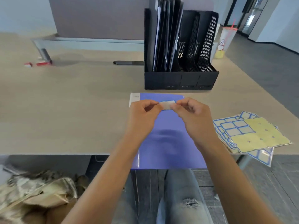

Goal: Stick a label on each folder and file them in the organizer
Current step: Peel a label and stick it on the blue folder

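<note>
A blue folder (168, 139) lies flat on the desk in front of me, its near end overhanging the desk edge. Over its far part I hold a small white label with a blue border (167, 105). My left hand (142, 117) pinches the label's left end and my right hand (192, 115) pinches its right end. Whether the label touches the folder I cannot tell. Behind the folder stands a black mesh organizer (181, 78) with several dark folders (165, 34) upright in its left slot; its other slots hold nothing visible.
Sheets of blue-bordered labels (249, 133) lie at the right desk edge, partly overhanging. A drink cup with a red straw (224, 41) stands right of the organizer. A dark flat object (127, 62) and small red items (40, 63) lie far left. A bag (37, 194) sits on the floor.
</note>
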